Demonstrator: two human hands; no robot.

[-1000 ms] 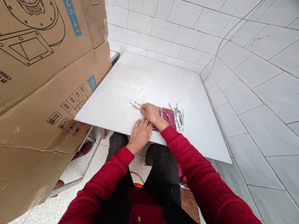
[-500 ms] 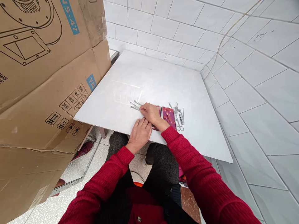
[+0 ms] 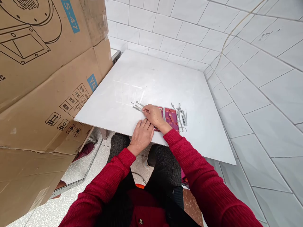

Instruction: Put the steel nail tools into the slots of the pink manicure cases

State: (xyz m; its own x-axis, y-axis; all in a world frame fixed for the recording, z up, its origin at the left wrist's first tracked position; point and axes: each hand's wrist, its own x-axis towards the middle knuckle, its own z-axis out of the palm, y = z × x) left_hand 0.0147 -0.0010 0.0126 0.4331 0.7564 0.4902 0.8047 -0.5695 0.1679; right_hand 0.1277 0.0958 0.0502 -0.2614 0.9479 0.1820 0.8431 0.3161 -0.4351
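An unfolded red manicure case [image 3: 170, 117] lies on the white table, its left half partly covered by my hands. My right hand [image 3: 153, 115] reaches across that half, thumb and fingers pinched together by the slim metal manicure tools [image 3: 138, 106]. What is in the pinch, if anything, is hidden. My left hand [image 3: 142, 134] rests at the table's front edge, its fingers stretched out flat against the case's near left side, under my right hand. Just right of the case lie nail clippers [image 3: 184, 120], small scissors [image 3: 181, 127] and other metal tools [image 3: 178, 110].
The white table board [image 3: 165, 82] meets a tiled wall [image 3: 146, 34] at the back and right. A large cardboard box [image 3: 54, 94] stands close along the left side. My knees are under the front edge. A cable [image 3: 223, 45] hangs down the corner.
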